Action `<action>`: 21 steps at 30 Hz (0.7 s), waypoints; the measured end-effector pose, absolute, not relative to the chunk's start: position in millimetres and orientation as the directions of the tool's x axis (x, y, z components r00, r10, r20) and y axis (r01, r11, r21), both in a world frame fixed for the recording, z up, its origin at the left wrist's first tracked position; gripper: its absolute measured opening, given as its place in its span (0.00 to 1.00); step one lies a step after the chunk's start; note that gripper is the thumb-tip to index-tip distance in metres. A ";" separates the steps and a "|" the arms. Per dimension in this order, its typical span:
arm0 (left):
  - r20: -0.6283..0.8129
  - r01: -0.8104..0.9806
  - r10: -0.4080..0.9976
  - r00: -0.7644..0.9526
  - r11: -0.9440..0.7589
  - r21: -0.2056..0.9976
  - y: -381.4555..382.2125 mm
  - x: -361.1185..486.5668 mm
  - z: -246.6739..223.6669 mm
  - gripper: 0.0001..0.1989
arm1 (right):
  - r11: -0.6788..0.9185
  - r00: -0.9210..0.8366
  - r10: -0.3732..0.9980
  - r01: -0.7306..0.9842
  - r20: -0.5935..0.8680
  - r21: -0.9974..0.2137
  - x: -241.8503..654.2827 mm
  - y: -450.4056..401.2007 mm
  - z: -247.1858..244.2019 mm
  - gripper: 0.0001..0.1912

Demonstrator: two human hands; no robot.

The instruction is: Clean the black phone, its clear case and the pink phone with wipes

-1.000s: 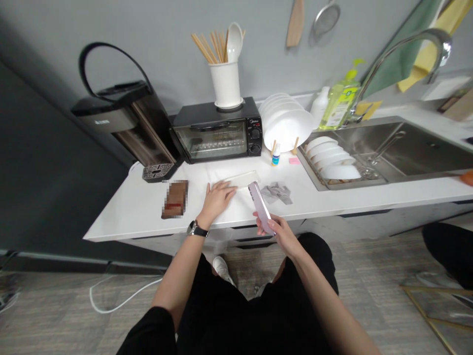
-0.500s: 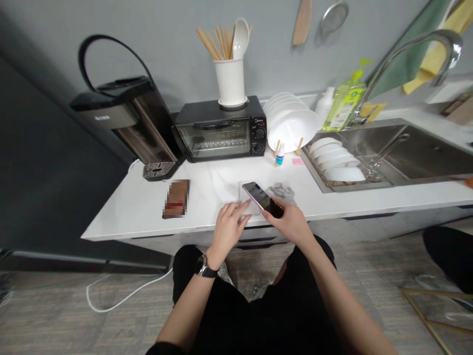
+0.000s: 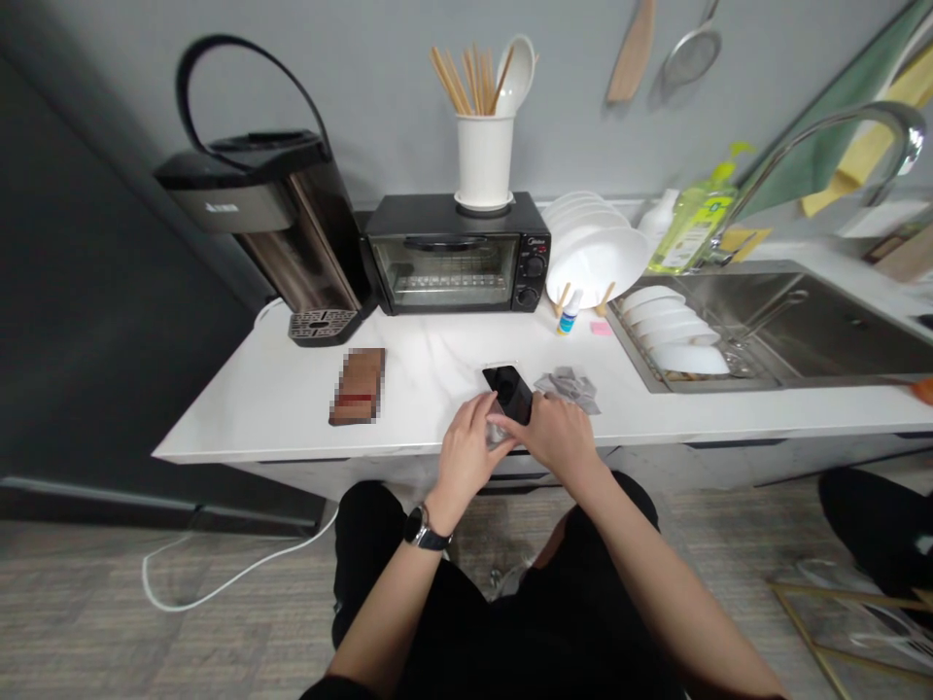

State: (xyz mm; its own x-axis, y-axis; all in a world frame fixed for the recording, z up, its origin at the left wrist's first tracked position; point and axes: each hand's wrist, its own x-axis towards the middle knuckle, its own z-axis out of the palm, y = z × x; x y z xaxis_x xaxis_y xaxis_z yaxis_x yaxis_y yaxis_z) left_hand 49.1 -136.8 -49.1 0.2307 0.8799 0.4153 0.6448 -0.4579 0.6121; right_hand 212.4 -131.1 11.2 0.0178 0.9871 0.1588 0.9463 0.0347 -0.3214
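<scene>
From where I'm standing, the work in hand looks like fitting a black phone [image 3: 508,394] together with a clear plastic piece [image 3: 500,371], and the two hands are at it right over the worktop [image 3: 255,418]. The right hand [image 3: 558,435] has the phone pinched up on its edge, fingers clenched around it, with the round camera lens facing up and the lower end tipped toward the other hand. The left hand [image 3: 466,459], with a wristwatch [image 3: 421,528] on its wrist, has its fingers curled in against the phone's near side. Whether they are gripping it or only steadying it, I can't tell from here. The clear piece sits just beyond those fingertips and partly under the phone, its near part lost behind the hands. Just right of the right fingers lies a crumpled grey packet [image 3: 567,391]. Well left of them is a flat brown object [image 3: 357,386], too blurred to make out. The next move looks to call for squaring the phone to the clear piece and pressing them together.
</scene>
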 end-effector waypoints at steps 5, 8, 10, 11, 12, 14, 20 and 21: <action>0.422 0.721 0.847 0.324 -0.510 0.468 -133.9 46.1 -50.4 0.35 | 0.092 -0.022 0.980 0.932 0.200 -0.352 234.7 -133.3 -2.2 0.39; 0.405 0.748 0.833 0.376 -0.531 0.398 -132.8 41.8 -49.2 0.37 | 0.202 -0.135 0.975 0.872 0.179 -0.445 248.9 -130.2 -7.9 0.36; 0.387 0.755 0.822 0.418 -0.551 0.356 -131.3 38.1 -47.4 0.36 | 0.300 -0.217 0.952 0.792 0.214 -0.532 257.8 -127.1 -14.2 0.37; 0.381 0.755 0.815 0.437 -0.563 0.337 -130.2 36.4 -46.4 0.36 | 0.338 -0.243 0.940 0.750 0.239 -0.569 261.8 -125.8 -18.2 0.39; 0.379 0.754 0.807 0.453 -0.574 0.319 -129.0 34.9 -45.5 0.36 | 0.366 -0.259 0.930 0.711 0.260 -0.600 265.5 -124.7 -22.4 0.41; 0.378 0.755 0.797 0.472 -0.586 0.293 -126.7 33.0 -43.9 0.35 | 0.394 -0.272 0.919 0.648 0.284 -0.652 271.8 -123.2 -30.9 0.41; 0.350 0.767 0.803 0.483 -0.580 0.273 -124.0 36.0 -38.8 0.35 | 0.358 -0.251 0.931 0.486 0.265 -0.797 285.0 -115.6 -45.7 0.38; 0.345 0.769 0.808 0.478 -0.575 0.280 -123.8 37.1 -37.6 0.35 | 0.348 -0.253 0.933 0.471 0.254 -0.811 286.5 -113.6 -46.2 0.39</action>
